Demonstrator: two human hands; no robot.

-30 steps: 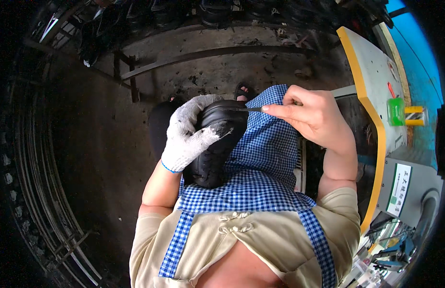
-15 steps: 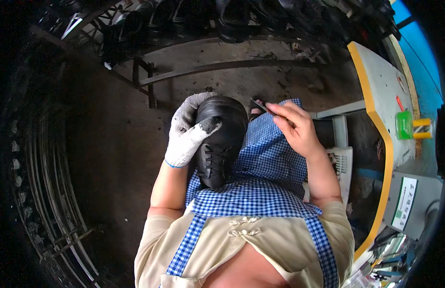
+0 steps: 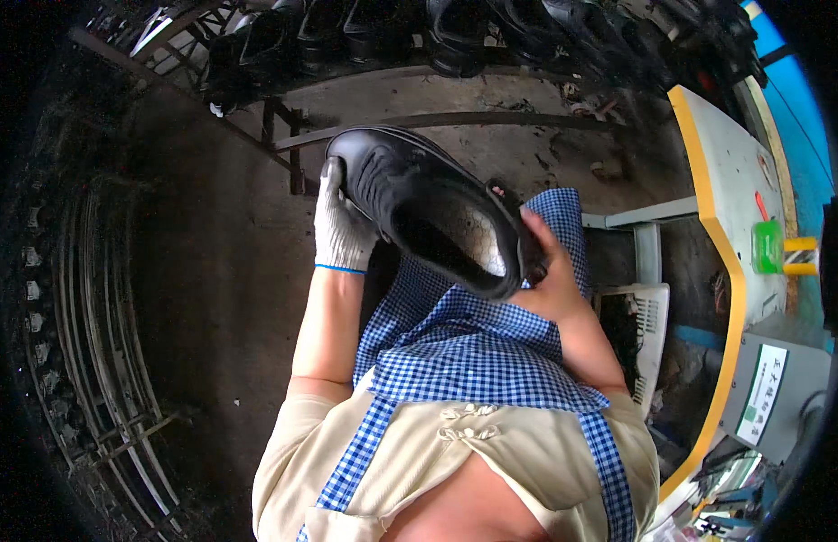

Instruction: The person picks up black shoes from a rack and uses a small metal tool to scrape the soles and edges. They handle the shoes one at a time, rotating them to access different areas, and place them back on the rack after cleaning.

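Underside of the black shoe out of sight

Shoe workshop with racked shoes

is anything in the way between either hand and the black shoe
Only the white glove on the left hand, which holds the black shoe at its toe end. Nothing visible separates the bare right hand from the heel end, though part of that grip is hidden.
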